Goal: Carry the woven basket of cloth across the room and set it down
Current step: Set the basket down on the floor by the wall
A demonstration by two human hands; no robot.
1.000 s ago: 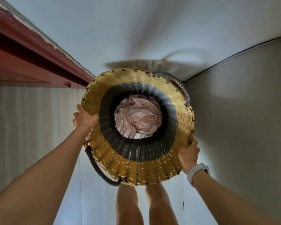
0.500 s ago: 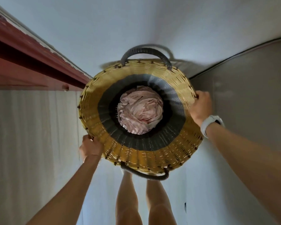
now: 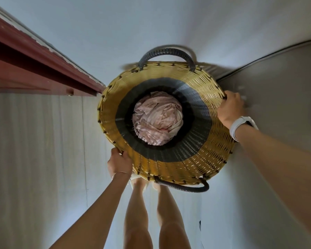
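Observation:
A round woven basket (image 3: pixel 212 151), yellow with a dark grey band and two dark handles, is seen from straight above over a pale floor. Crumpled pink cloth (image 3: pixel 157 119) fills its bottom. My left hand (image 3: pixel 119 161) grips the rim at the lower left. Gripping the rim at the upper right is my right hand (image 3: pixel 231 108), with a white watch on its wrist. One handle points away from me and the other toward my legs. Whether the basket touches the floor cannot be told.
A red-brown door frame (image 3: pixel 34 69) runs along the upper left beside a pale wood-grain panel (image 3: pixel 34 150). A grey wall (image 3: pixel 276 87) stands close on the right. My bare legs (image 3: pixel 151 221) are below the basket in a narrow passage.
The basket has been turned about a quarter turn, so its handles now lie far and near. My right hand moved up the rim on the right and my left hand moved lower on the left.

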